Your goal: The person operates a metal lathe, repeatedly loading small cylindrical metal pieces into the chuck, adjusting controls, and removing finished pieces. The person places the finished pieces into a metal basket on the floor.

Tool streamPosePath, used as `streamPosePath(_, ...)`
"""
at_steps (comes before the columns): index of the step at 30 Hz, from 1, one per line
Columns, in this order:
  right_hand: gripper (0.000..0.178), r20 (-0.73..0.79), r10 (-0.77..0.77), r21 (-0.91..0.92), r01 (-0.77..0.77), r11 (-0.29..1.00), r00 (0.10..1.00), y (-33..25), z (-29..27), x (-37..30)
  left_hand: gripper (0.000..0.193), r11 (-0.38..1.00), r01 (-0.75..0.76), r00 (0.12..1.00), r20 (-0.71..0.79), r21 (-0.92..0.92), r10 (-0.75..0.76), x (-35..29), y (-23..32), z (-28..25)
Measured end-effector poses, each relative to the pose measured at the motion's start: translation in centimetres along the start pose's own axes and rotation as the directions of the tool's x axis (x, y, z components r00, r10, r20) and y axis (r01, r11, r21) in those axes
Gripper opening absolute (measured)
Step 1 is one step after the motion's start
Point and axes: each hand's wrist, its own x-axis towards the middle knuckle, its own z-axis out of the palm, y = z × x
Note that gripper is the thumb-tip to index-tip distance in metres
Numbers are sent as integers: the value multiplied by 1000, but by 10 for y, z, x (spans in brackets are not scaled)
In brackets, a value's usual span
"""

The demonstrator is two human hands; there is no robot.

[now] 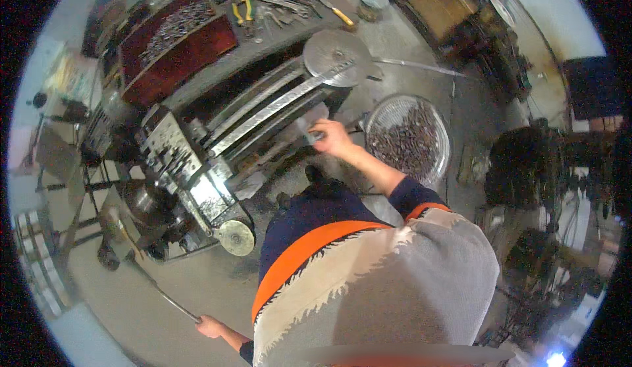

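Note:
At the lower left, my left hand is closed round the end of a long thin stick. The stick slants up and away to the left, towards a pale brownish part beside the machine; what its far end is I cannot make out. My right hand is stretched forward beside the long metal bed of a bench machine. Its fingers are bent round a pale, translucent, flat piece, whose kind does not show clearly. The round metal wheel of the machine lies just beyond that hand.
Right of my right forearm stands a round basket of small dark metal parts. Pliers and other hand tools lie on the far bench, next to a red-brown bin of small parts. A metal bar sticks out rightward from the wheel.

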Motion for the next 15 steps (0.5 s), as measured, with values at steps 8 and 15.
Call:
streamPosePath(8,29,-162,546,-451,-554,700,822,138,-92,-102,31,985,81,978,203,-152,-49,14,-14,6)
streamPosePath(15,31,0,505,-536,-427,729,863,152,-81,-92,27,964,7,969,240,-266,59,30,-29,20)
